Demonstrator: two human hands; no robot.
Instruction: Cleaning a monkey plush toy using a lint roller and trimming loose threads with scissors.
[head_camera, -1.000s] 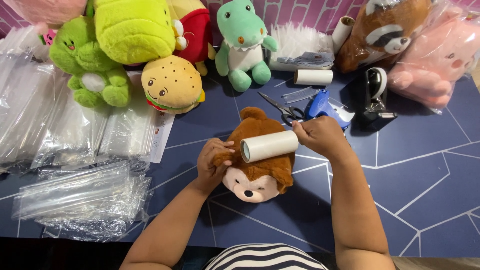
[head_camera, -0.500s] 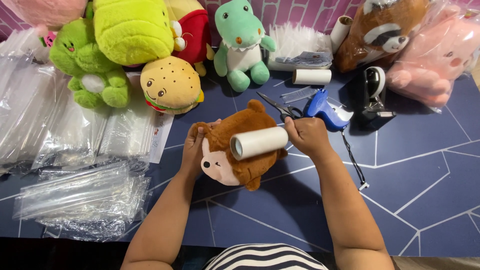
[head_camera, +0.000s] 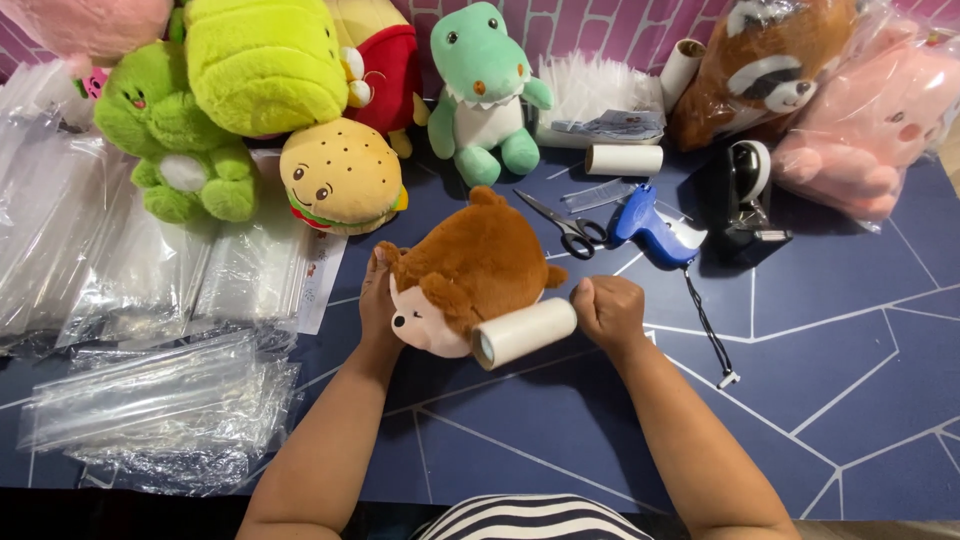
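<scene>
A brown plush monkey (head_camera: 480, 265) lies on its side on the dark blue table (head_camera: 820, 400), face turned to the left. My left hand (head_camera: 378, 300) holds it at its left edge, by the face and ear. My right hand (head_camera: 610, 312) is closed around the handle of a white lint roller (head_camera: 524, 333), whose roll rests against the plush's lower right side.
Scissors (head_camera: 565, 226), a blue tagging gun (head_camera: 650, 228) and a black tape dispenser (head_camera: 748, 195) lie behind the monkey. Plush toys line the back: green frog (head_camera: 185, 150), burger (head_camera: 340, 178), green dinosaur (head_camera: 482, 95), raccoon (head_camera: 765, 70), pink one (head_camera: 880, 130). Clear plastic bags (head_camera: 150, 400) pile at left.
The monkey has been turned from face-down-front to lying on its side, face left. The roller moved from on top of it down to its lower right side.
</scene>
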